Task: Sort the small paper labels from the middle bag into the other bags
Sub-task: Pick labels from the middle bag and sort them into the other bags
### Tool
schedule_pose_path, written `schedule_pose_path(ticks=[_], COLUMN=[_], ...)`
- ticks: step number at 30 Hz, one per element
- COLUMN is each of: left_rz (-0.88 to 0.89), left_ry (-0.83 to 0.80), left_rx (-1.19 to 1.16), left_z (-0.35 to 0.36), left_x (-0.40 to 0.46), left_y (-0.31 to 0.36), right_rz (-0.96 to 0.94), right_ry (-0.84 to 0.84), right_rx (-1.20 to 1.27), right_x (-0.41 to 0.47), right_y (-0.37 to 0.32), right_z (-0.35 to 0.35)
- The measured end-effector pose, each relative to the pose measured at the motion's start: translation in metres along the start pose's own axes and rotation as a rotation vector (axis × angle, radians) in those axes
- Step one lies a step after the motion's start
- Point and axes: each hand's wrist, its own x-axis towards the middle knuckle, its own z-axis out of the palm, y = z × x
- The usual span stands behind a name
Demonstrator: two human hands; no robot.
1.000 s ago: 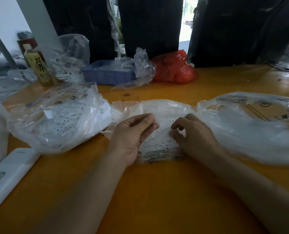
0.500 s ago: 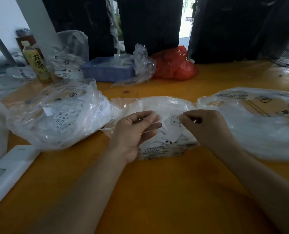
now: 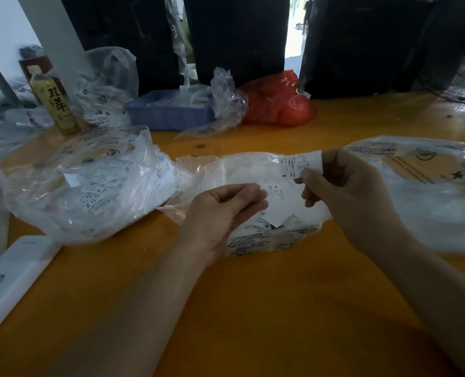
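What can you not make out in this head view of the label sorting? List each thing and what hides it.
- Fine print on the held label: too small; only "S" reads.
- Left hand grip: curled fingers hide whether it holds anything.
- Right bag contents: blurred, cut off by the right edge.
- Blue tray contents: covered by crumpled plastic.
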Motion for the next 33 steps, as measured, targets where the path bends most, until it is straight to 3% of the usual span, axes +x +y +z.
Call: schedule_pose_path(ticks=[13,21,29,33], left_rz=[-0.036,-0.012,0.028,0.052], left_ry=[-0.090,-0.021,0.011,0.035], left_rx=[0.012,0.020,0.221,0.286], left_z=[0.005,0.003,0.004,0.005], left_x=[-0.003,-0.002,-0.003,-0.004], left_y=[0.001,0.000,-0.001,-0.002], right_rz=[-0.031,-0.035,-0.061,-0.016], right_ry=[-0.008,-0.074,-0.163,-0.130], right_rx=[-0.226,-0.315,-0.406,-0.313], right_x=[-0.002,-0.001,-0.003,-0.004], right_y=[0.005,0.008,0.012,0.013], right_z=[0.008,0.008,0.010,0.013])
